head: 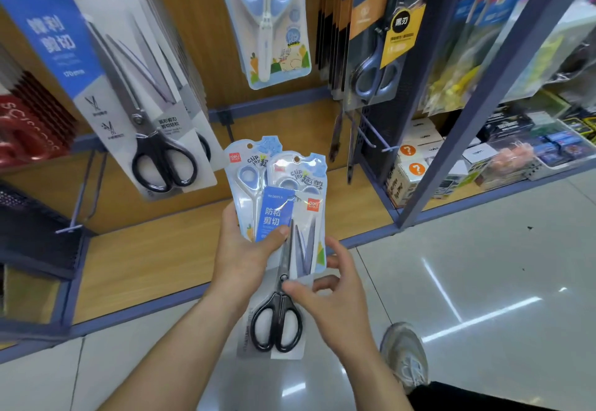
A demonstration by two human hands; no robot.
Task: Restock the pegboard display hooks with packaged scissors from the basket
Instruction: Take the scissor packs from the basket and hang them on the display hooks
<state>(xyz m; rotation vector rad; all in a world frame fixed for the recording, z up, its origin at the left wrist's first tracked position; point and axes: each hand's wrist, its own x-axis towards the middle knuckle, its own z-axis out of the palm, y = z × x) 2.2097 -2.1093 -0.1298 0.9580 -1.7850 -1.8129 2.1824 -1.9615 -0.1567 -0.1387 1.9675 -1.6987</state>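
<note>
Backdrop: wood-faced display wall [180, 56] with blue rails fills your upper view, with glossy floor tiles [483, 265] below.
Held stock: you hold a fan of three low in front of the wall, two pale blue packs [248, 172] behind and one black-handled pack [280, 298] in front.
Left hand [245, 249]: wrapped round the fan's lower left, thumb pressed on the front pack's blue label.
Right hand [335, 307]: thumb and curled fingers pinch the black-handled pack near the scissors' pivot.
Hanging above: tilted scissors card [142, 88] up-left of your fan, rabbit-print pack [274, 23] straight above, dark packs [374, 49] up-right.
Bare hooks [371, 140]: jutting out just right of the fan; left hook pair [72, 227] well apart.
Right shelf: small boxes [409, 169] with orange question marks.
Floor: your shoe [406, 356] beside the right forearm.
</note>
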